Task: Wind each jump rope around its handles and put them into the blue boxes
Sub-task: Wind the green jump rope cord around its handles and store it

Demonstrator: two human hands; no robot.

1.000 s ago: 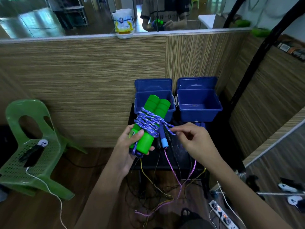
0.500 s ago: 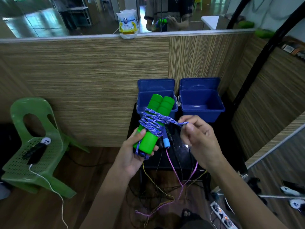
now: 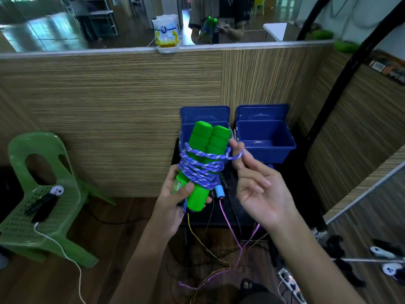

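A black table [image 3: 247,213] carries two open blue boxes [image 3: 266,140].

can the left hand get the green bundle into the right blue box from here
Probably yes. The left hand holds the green handles just before the open, seemingly empty right box; only the right hand, holding the rope loop, lies between.

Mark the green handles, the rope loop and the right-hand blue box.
green handles [image 3: 206,145], head view, upper shaft.
rope loop [image 3: 235,157], head view, free end.
right-hand blue box [image 3: 266,150], head view, front wall.
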